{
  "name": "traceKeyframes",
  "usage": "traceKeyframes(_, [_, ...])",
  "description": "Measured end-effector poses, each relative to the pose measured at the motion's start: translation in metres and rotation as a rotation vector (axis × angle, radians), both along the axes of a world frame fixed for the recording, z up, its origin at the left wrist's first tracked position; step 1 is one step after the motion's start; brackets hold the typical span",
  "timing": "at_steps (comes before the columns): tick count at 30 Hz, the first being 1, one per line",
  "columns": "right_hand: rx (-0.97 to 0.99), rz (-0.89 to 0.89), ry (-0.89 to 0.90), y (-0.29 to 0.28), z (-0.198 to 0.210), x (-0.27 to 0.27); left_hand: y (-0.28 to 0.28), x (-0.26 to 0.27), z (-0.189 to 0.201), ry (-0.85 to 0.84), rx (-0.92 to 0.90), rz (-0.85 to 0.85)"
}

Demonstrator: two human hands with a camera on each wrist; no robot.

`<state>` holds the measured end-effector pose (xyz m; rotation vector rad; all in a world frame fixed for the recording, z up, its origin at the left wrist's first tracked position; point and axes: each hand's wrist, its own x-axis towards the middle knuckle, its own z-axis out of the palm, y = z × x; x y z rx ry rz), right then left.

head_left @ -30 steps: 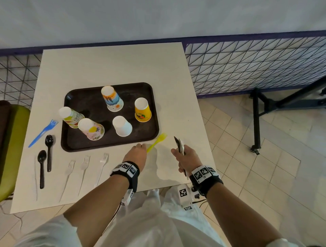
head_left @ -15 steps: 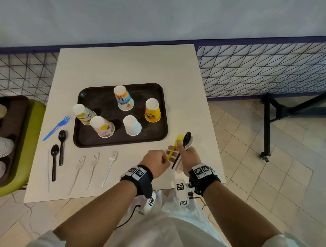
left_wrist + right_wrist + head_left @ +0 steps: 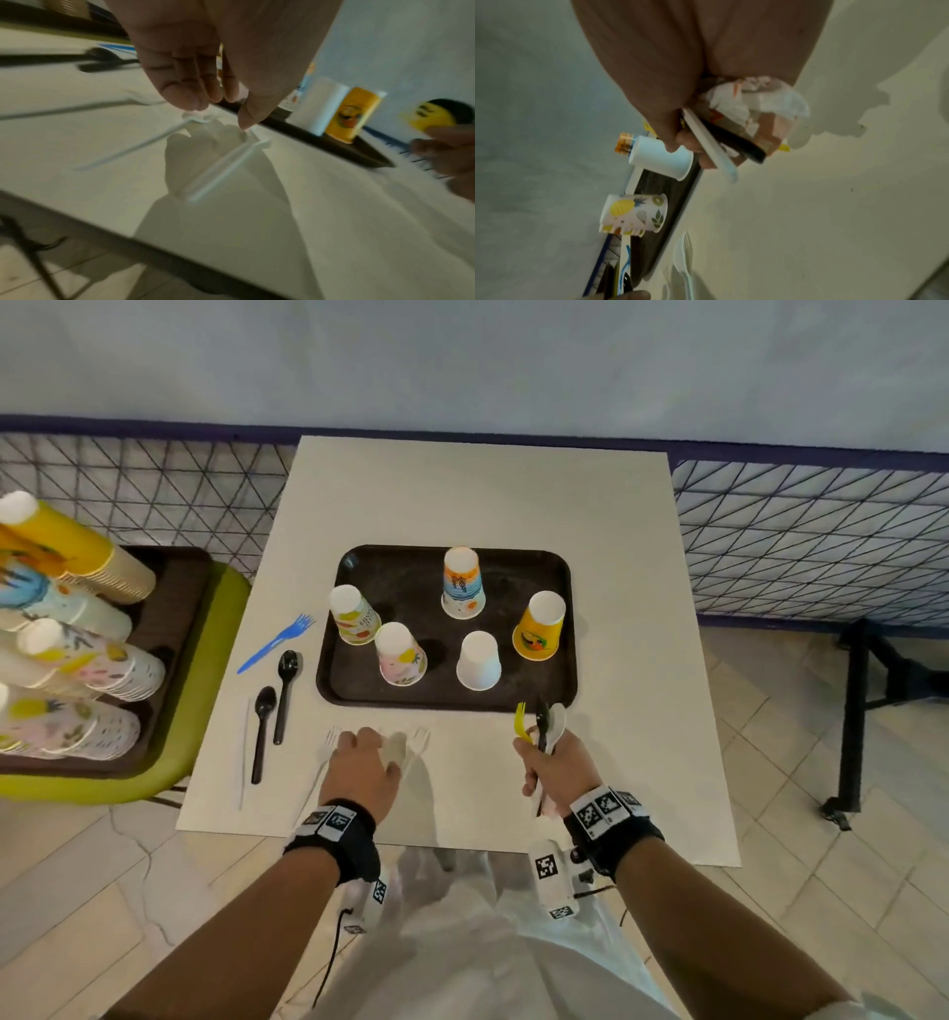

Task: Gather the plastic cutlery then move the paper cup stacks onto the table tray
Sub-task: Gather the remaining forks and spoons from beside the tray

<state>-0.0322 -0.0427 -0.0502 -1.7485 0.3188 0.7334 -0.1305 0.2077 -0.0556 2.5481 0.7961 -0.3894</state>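
Note:
My right hand (image 3: 539, 755) grips a bundle of cutlery upright: a yellow fork (image 3: 521, 724), a black spoon (image 3: 542, 716) and a white spoon (image 3: 557, 724). In the right wrist view their handles (image 3: 711, 142) stick out of my fist. My left hand (image 3: 380, 744) hovers over three white forks (image 3: 419, 739) at the table's front. In the left wrist view its fingertips (image 3: 190, 101) hang just above the fork heads (image 3: 200, 119), gripping nothing. A blue fork (image 3: 277, 642) and two black spoons (image 3: 286, 683) lie left of the dark tray (image 3: 447, 703). Paper cup stacks (image 3: 87, 660) lie at far left.
Several upturned single cups (image 3: 477, 660) stand on the dark tray. The cup stacks rest on a second dark tray (image 3: 174, 629) on a green chair (image 3: 215, 660) left of the table. A thin clear utensil (image 3: 244, 762) lies by the table's left edge. Mesh fence behind.
The yellow fork passed from my left hand into my right hand's bundle. My left hand then moved left over the white forks. The view swung left, showing the cup stacks.

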Motion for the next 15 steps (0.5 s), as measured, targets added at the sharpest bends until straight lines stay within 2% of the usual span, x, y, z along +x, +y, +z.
traceKeyframes(4, [-0.091, 0.122, -0.026, 0.016, -0.009, -0.017, 0.024, -0.014, -0.012, 0.138, 0.023, 0.004])
traceKeyframes(9, [-0.209, 0.241, -0.061, 0.028, -0.012, -0.028, 0.029, -0.013, -0.018, 0.121, -0.029, -0.043])
traceKeyframes(15, [-0.22, 0.191, -0.07, 0.03, -0.008, -0.034, 0.01, -0.003, -0.014, 0.054, -0.128, -0.087])
